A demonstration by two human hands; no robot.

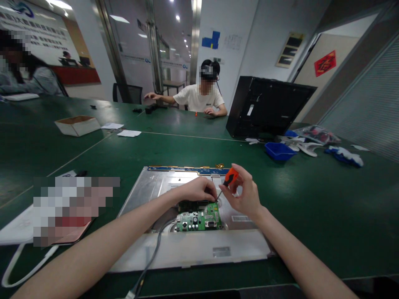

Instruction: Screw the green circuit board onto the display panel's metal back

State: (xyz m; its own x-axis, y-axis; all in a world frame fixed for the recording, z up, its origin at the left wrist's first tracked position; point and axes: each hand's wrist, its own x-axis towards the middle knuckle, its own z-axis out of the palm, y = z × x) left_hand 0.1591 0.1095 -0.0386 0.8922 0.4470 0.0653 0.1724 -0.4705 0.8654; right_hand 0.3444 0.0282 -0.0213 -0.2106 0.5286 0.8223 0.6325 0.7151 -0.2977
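Observation:
My right hand (245,193) grips a screwdriver (231,177) by its orange and black handle. The thin shaft slants down to the upper right corner of a green circuit board (199,220). Close by on the left, my left hand (199,189) has its fingers pinched together at the board's upper edge, near the screwdriver tip; what they hold is hidden. The board lies on the metal back of a flat display panel (246,245) on the green table. A grey cable (156,249) runs from the board's left side over the panel's front edge.
A phone-like pink item (73,234) and a white cable (31,270) lie left. Farther off are a white box (77,126), a blue tray (279,151), gloves (344,155) and a black monitor housing (271,108). A person (202,97) sits opposite; another sits far left.

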